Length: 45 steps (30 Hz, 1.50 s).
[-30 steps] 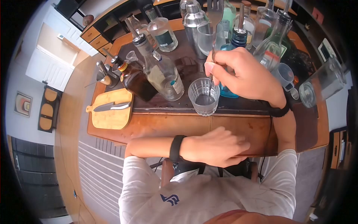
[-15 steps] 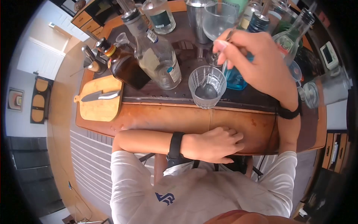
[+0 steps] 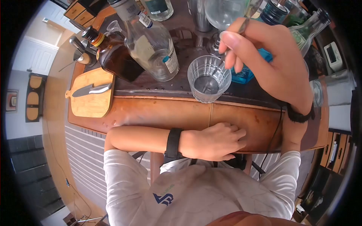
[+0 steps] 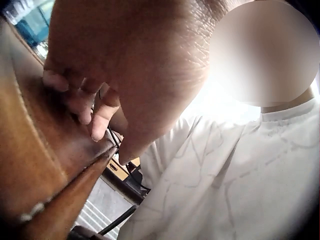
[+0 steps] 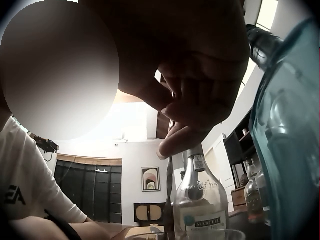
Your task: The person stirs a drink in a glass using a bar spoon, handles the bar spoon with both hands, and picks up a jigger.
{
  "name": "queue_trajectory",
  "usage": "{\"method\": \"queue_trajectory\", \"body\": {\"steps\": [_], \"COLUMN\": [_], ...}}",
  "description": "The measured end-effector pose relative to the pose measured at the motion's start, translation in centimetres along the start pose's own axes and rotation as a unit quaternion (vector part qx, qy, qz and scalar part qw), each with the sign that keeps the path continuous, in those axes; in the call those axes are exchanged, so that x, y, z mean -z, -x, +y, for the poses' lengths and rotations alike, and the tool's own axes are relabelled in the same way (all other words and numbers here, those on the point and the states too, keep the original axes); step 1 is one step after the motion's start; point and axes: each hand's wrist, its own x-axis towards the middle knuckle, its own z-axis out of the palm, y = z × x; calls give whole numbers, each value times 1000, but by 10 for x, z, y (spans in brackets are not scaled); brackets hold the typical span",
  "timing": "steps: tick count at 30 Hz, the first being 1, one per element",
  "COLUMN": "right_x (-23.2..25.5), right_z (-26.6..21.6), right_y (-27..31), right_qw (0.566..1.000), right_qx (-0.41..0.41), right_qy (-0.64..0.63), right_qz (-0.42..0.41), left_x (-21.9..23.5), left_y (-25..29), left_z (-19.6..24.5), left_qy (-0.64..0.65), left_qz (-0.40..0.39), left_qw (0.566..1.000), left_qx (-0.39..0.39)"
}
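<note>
Narrow pinch: right hand point(image 3: 269, 60) has a thin metal stirrer point(image 3: 253, 8) between thumb and fingers, its shaft slanting down into a cut-glass tumbler point(image 3: 205, 96), below and left of the grip. Left hand point(image 3: 213, 142), nearer the body, lies over the table's leather border point(image 3: 162, 113), fingers loosely bent, holding nothing; fingertip contact hard to judge.

Room around the grip: tight on the far side, where a stemmed glass point(image 3: 224, 13) and shaker point(image 3: 202, 17) stand. Blue bottle point(image 3: 245, 73) just beside the tumbler, partly under the right hand. Small gap left of the tumbler, then a clear bottle point(image 3: 162, 56). Bare leather between tumbler and near edge.

Surface: dark, glossy top with droplets near the border. Farther left of the grip, a brown bottle point(image 3: 120, 58) and a wooden board point(image 3: 90, 107) with a knife point(image 3: 86, 90) on it. Beyond the table, a striped rug point(image 3: 85, 150); right wrist view adds a framed picture point(image 5: 150, 179) on a pale wall.

Writing: clear bottle's label reads "MARTELL" in the right wrist view; smaller print illegible. White shirt point(image 3: 226, 188) shows "EA" there.
</note>
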Motion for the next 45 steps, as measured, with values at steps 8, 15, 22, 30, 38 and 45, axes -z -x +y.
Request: {"method": "queue_trajectory", "body": {"steps": [8,15,22,30,38,45], "right_x": [0,9,2,1,9,4], "right_z": [7,-1,3,7,1,-4], "right_y": [-1,4,2,0,5,3], "right_qw": [999,997,999,999,999,998], "right_qx": [12,-24,-18,-9,-38,-57], "right_qy": [41,70,-38,29,35,-14], "right_qz": [31,14,-14,24,12,-13], "left_x": [1,3,3,3,5,5], "left_y": [0,0,-1,-1,-1,-1], "left_z": [0,-3,-5,-7,-8,-9], "left_qy": [16,27,48,64,73,73], "left_qz": [-5,-3,-2,-1,0,4], "left_qw": [1000,1000,999,998,997,997], "left_qx": [3,-1,0,-2,-7,-10]}}
